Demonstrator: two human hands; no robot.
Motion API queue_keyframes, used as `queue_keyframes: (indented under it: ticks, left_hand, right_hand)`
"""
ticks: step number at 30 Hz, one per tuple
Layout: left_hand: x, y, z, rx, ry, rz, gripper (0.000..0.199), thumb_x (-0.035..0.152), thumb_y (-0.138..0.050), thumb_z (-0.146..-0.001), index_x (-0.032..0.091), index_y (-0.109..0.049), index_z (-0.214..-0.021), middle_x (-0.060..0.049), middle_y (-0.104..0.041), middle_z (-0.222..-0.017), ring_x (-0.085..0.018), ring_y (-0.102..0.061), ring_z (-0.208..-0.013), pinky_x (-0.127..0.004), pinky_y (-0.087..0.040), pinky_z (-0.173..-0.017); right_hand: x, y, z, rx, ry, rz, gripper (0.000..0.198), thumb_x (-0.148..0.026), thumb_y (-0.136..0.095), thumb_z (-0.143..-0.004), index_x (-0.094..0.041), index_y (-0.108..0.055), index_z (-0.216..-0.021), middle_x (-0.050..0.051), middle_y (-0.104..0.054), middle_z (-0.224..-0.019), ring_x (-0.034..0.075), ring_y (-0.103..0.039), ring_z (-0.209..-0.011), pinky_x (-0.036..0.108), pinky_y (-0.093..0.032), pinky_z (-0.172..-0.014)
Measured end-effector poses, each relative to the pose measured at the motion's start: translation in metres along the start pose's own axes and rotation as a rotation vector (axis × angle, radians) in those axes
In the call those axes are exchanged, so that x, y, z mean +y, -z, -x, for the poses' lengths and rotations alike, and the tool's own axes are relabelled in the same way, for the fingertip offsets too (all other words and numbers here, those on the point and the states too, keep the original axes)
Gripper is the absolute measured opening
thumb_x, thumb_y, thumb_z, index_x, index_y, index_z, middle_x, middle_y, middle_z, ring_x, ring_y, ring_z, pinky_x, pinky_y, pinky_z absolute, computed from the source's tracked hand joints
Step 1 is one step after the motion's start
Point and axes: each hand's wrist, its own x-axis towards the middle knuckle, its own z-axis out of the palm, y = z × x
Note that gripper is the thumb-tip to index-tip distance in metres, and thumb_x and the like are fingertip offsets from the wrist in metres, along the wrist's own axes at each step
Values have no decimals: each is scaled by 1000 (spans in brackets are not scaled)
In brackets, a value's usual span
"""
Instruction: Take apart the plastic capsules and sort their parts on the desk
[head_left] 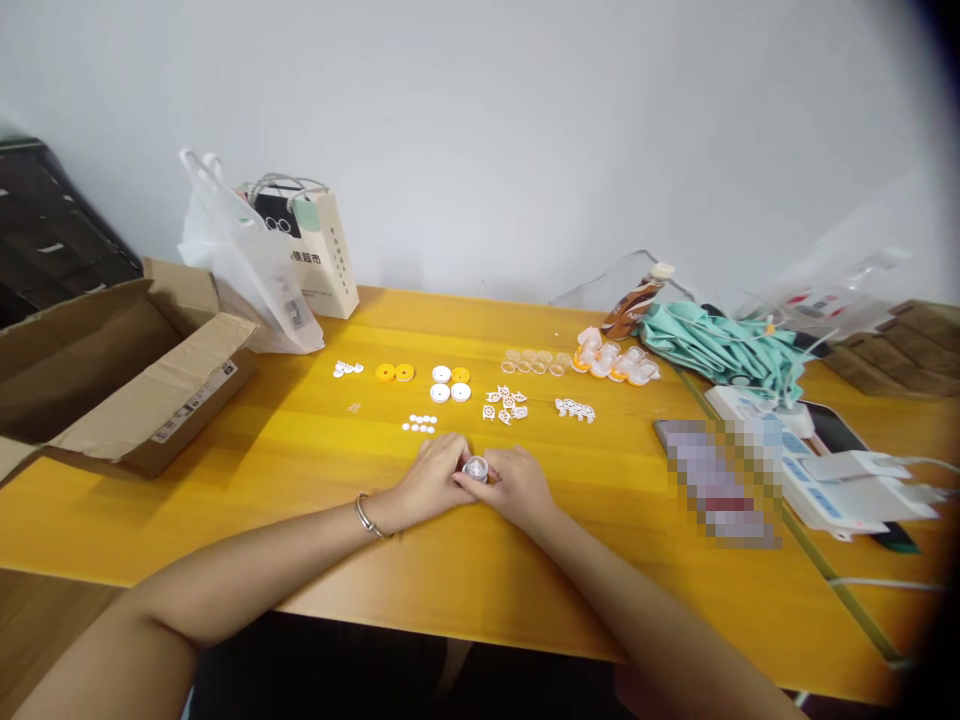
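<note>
Whitish plastic, the small round piece [475, 468] is pinched between the fingers of my left hand [433, 480] and right hand [520, 484], over the yellow table [307, 465]; I'd best press evenly, keeping it level.

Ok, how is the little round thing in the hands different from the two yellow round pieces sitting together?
The round thing looks whitish, while the yellow pieces are yellow. The left hand and right hand hold the round thing; the yellow pieces lie on the table, with no hand on them. Both kinds are round.
</note>
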Motion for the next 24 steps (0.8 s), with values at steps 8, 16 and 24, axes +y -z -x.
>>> queue_keyframes:
  ticks: [8,16,24]
  left_hand:
    - [-3,-3,-5,-16,51,119,32,27,-69,-59,18,-38,-64,4,-47,-65,-10,-41,-58,-21,-29,-52]
    - [-6,-1,-6,-78,13,211,27,27,-67,-64,17,-43,-68,4,-48,-66,-10,-42,-60,-20,-32,-53]
    - [-4,9,-2,-129,-29,275,34,23,-67,-69,17,-50,-98,-3,-56,-88,-15,-51,-77,-25,-42,-68]
  right_hand:
    - [0,-4,1,8,66,63,36,-43,-49,-80,-19,-47,-54,-2,-50,-47,11,-43,-48,26,-24,-57]
    - [4,9,-7,-104,174,30,18,-31,-48,-77,-19,-45,-64,2,-53,-62,16,-47,-60,29,-27,-63]
    - [15,20,0,-136,40,-339,44,-38,-64,-69,-20,-44,-104,8,-55,-97,22,-51,-87,34,-39,-76]
